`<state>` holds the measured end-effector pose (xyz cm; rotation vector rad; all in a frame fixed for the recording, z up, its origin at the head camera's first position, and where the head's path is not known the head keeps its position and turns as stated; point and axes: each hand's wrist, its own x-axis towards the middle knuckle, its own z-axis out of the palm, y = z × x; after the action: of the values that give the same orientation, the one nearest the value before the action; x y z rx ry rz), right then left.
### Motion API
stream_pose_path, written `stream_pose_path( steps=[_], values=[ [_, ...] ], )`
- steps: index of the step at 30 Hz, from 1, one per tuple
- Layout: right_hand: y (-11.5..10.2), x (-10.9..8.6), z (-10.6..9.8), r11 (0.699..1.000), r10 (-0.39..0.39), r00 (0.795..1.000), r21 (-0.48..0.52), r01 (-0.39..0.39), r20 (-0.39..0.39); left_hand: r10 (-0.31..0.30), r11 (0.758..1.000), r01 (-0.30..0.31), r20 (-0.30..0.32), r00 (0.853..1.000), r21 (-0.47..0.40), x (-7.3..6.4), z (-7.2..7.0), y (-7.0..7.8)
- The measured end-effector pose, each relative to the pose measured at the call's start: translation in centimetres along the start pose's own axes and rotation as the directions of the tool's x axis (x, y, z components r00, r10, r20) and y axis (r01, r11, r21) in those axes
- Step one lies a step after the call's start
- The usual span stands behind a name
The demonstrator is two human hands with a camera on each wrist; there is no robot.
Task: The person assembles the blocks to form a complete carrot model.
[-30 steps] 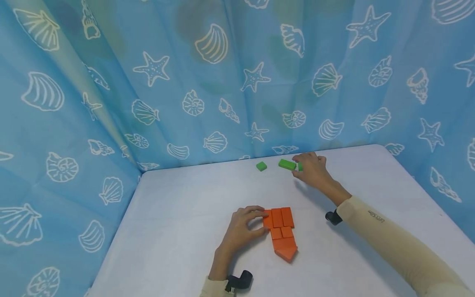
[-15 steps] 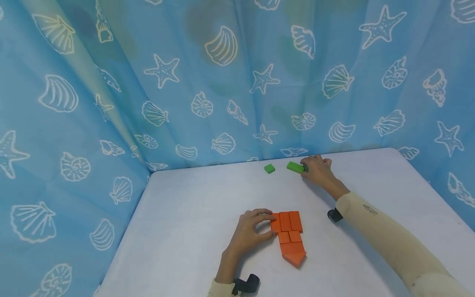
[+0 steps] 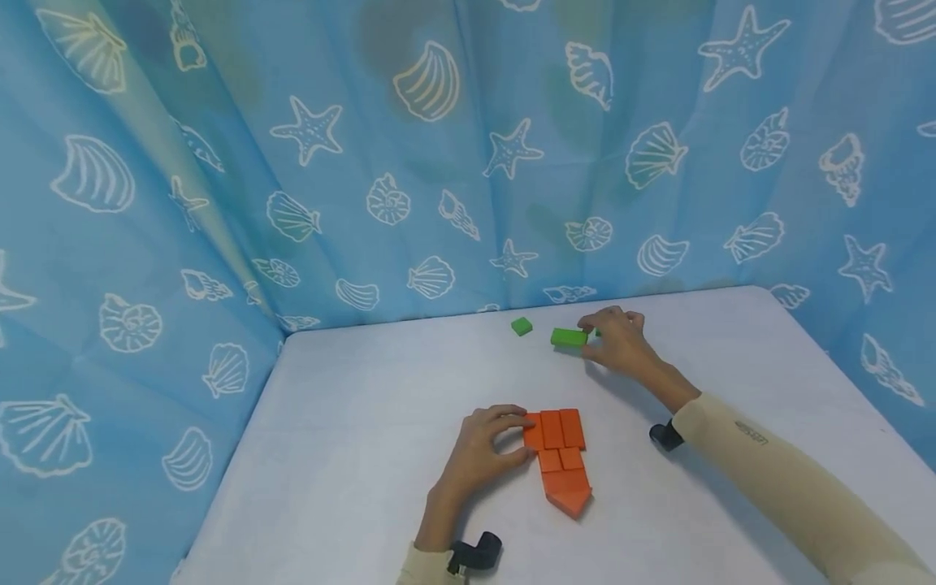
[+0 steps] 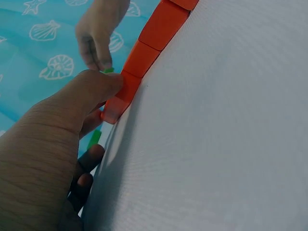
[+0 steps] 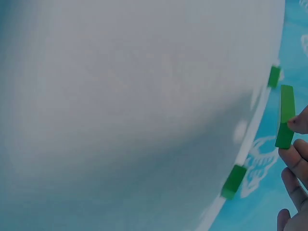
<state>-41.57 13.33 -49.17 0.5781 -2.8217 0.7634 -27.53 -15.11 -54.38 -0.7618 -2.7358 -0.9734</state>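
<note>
My right hand is at the far side of the table and pinches one end of a long green block between thumb and fingers. In the right wrist view, the pinched green block stands out past the fingertips, apart from two other green blocks. My left hand grips the leftmost orange block, fingers at its far edge and thumb at its near edge. That block touches a flat group of orange blocks with a pointed near end. In the left wrist view, the thumb presses the orange block.
A small green block lies near the back edge, left of the held one. Another green block is mostly hidden behind the right hand. A blue shell-print curtain hangs behind and to the left of the white table.
My right hand has closed on the long green block and drawn it a little toward me, turning it slightly. The left hand stays on the orange block. The head view shifted slightly.
</note>
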Motion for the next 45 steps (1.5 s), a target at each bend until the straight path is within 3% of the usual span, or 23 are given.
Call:
stream_pose_path(
  steps=[8,17,33,45],
  values=[
    [-2.7,-3.0,0.0,0.991,-0.136,0.991,0.008,0.136,-0.014,-0.001,1.000,0.001,0.003,1.000,0.007,0.2,-0.2,-0.3],
    [-4.4,-5.9,0.7,0.980,-0.197,0.976,0.006,0.197,0.089,-0.005,1.000,0.005,0.014,1.000,-0.006,0.2,0.2,-0.3],
    [-4.2,-6.2,0.9,0.967,-0.253,0.953,0.036,0.250,0.168,-0.003,0.999,0.004,0.014,1.000,-0.045,0.3,0.1,-0.1],
    [-4.4,-6.0,1.0,0.977,-0.213,0.950,0.033,0.211,0.228,-0.010,0.999,0.011,0.017,1.000,-0.043,0.2,0.1,-0.1]
  ],
)
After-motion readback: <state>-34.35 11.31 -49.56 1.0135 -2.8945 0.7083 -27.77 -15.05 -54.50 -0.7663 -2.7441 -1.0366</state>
